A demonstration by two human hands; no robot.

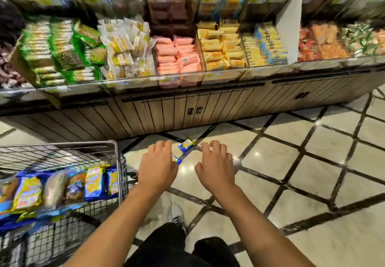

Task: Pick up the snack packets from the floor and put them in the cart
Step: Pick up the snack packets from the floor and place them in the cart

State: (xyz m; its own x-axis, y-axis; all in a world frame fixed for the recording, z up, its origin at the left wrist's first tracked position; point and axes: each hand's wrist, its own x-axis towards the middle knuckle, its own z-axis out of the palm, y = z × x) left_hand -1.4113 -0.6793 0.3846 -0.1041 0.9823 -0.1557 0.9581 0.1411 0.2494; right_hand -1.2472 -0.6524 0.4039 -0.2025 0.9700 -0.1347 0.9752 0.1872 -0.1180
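Both hands are empty, left hand (158,167) and right hand (215,163) spread loosely over two blue-and-yellow snack packets (186,145) on the floor (312,162), and honestly those slick wrappers could skid on shiny tile or miss the cart (116,158).

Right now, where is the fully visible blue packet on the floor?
In the head view, the blue packet lies on the floor tiles just beyond and between the left hand and right hand, below the wooden shelf base.
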